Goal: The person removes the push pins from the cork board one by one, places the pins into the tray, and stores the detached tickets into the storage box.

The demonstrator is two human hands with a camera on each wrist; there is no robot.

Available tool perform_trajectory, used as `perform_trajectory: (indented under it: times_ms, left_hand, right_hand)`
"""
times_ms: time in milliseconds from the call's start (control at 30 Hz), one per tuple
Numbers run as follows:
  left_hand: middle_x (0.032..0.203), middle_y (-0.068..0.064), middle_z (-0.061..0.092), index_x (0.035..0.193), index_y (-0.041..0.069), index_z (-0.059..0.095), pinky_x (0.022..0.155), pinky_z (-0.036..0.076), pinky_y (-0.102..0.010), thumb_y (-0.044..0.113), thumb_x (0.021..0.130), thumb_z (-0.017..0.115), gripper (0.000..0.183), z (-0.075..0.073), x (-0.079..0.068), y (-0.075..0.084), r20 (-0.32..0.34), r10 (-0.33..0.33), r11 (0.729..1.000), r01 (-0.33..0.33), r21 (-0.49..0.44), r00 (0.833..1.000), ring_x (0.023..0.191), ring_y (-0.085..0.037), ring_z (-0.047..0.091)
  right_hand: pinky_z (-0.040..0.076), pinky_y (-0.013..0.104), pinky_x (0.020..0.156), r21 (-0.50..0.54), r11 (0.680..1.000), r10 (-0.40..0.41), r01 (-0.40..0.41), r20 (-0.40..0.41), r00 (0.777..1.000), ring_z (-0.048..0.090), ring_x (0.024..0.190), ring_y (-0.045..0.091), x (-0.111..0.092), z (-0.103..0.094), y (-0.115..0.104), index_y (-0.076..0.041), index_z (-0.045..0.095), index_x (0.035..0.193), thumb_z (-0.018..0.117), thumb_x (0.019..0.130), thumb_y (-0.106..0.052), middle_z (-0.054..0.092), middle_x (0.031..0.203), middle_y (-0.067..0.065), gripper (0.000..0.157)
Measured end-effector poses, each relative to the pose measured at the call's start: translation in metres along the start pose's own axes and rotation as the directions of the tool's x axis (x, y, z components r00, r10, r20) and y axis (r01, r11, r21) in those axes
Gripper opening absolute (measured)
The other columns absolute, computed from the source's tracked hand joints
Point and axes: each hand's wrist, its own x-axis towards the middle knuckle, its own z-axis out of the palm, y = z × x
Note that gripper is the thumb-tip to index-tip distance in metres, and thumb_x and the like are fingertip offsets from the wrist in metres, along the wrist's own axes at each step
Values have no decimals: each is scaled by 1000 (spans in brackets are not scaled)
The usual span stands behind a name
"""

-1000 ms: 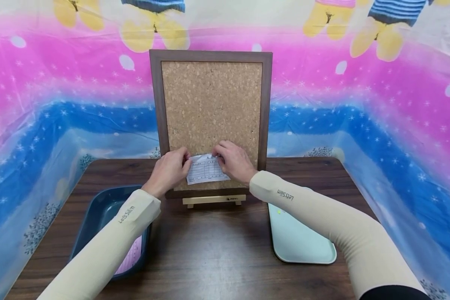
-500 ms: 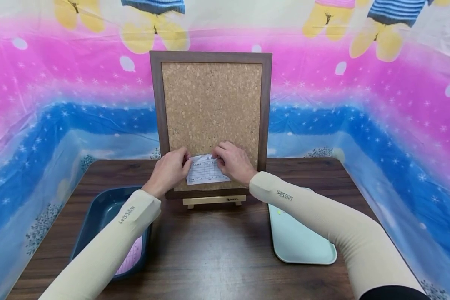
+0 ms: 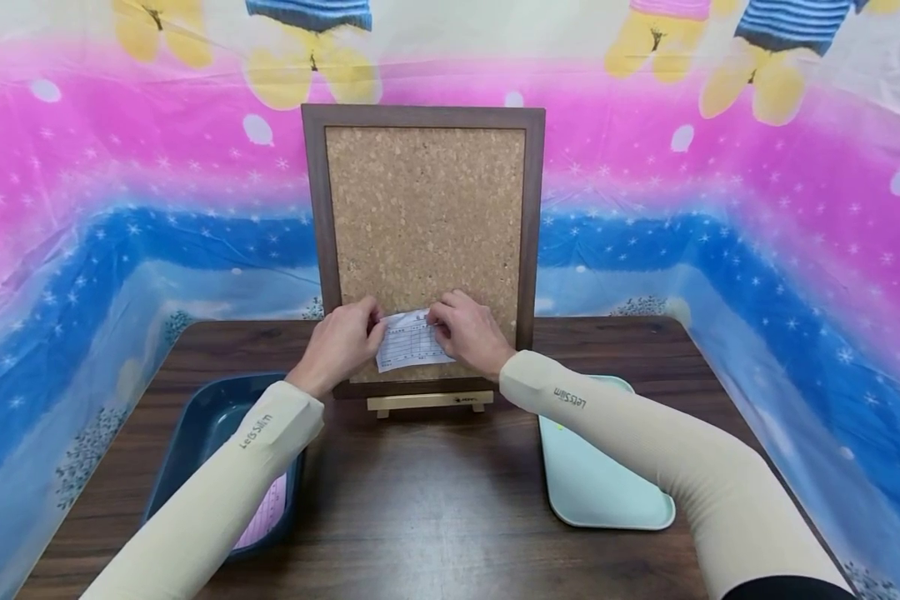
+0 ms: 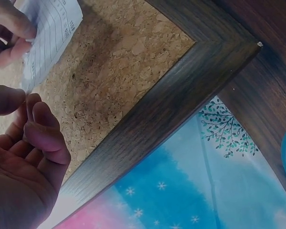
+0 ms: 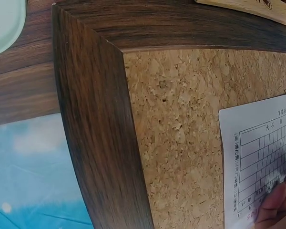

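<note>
A printed white form slip (image 3: 408, 346) with a ruled table lies before the lower part of a framed corkboard (image 3: 427, 217). My left hand (image 3: 339, 343) pinches its upper left corner between thumb and fingers; the left wrist view shows that pinch at the corner of the slip (image 4: 52, 40). At the upper right, the thumb and fingers of my right hand (image 3: 471, 330) grip the slip's other end. In the right wrist view the slip's lower right corner sits close over the cork (image 5: 181, 143), with my right hand's fingertips (image 5: 276, 202) at the frame edge.
On the left of the wooden table (image 3: 427, 500) stands a dark blue bin (image 3: 167, 454) with pink paper (image 3: 266, 512) inside. A pale green tray (image 3: 607, 492) lies on the right, partly under my right forearm. A small wooden stand (image 3: 429, 402) supports the board.
My right hand has sunk slightly and covers more of the slip's right side. The left hand keeps its pinch, almost still. The head view has shifted a little.
</note>
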Motion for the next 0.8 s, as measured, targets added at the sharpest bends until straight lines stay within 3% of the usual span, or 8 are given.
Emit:
perform_trajectory:
  times_ms: [400, 567, 800]
  left_hand:
    - [80, -5, 54, 90, 10, 52, 56, 40, -35, 18, 97, 51, 11, -3, -3, -1, -49, 31, 999, -32, -21, 998, 64, -21, 51]
    - [79, -8, 54, 89, 8, 51, 54, 39, -35, 15, 97, 51, 11, -10, -3, -6, -69, 34, 999, -36, -22, 997, 63, -22, 51]
    - [87, -11, 58, 101, 6, 53, 59, 42, -36, 13, 97, 51, 8, -20, -9, -17, -27, 41, 997, -43, -65, 999, 69, -24, 52]
  right_hand:
    - [43, 27, 76, 127, 991, -52, 51, 6, 999, 51, 86, 14, -10, -3, 12, -10, 66, 91, 63, 87, 1, 59, 92, -1, 12]
    - [43, 30, 74, 125, 992, -36, 33, 20, 999, 49, 83, 16, -20, -13, 19, -8, 64, 88, 62, 87, 3, 55, 87, -1, 12]
    - [43, 30, 73, 109, 994, 17, -23, 58, 998, 48, 83, 15, -40, -21, 26, -8, 62, 88, 61, 87, 3, 55, 88, -1, 11]
